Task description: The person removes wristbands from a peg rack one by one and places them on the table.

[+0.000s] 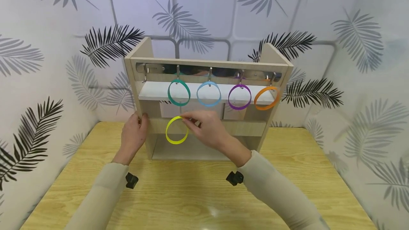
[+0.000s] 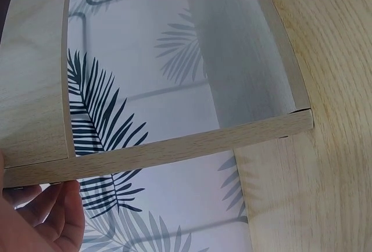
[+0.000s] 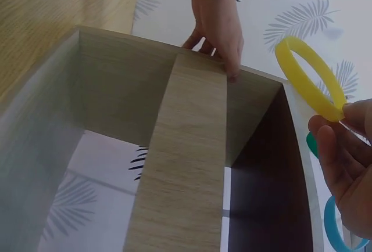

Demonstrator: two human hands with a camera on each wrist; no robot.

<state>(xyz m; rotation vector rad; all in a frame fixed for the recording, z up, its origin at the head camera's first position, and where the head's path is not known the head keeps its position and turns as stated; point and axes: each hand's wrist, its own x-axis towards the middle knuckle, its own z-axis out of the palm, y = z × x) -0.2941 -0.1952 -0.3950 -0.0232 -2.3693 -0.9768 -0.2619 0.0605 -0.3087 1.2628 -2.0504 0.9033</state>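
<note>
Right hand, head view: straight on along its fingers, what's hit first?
Probably the left side panel of the wooden hook rack, below the bare hook. Depth is unclear: the right hand and its yellow ring could pass in front instead.

Looking like a small walled-in tabletop corner, leaning towards home furnishing yet leaving open whether home or studio. Closing in on three sides with a wall covering [image 1: 207,10] in grey and black palm-leaf print on a pale ground. Running a wood-grain tabletop [image 1: 179,201] right up to those walls. Bearing on it a small pale wooden shelf unit [image 1: 252,128] with a shiny metal hook rail [image 1: 223,71], giving a household look.
</note>
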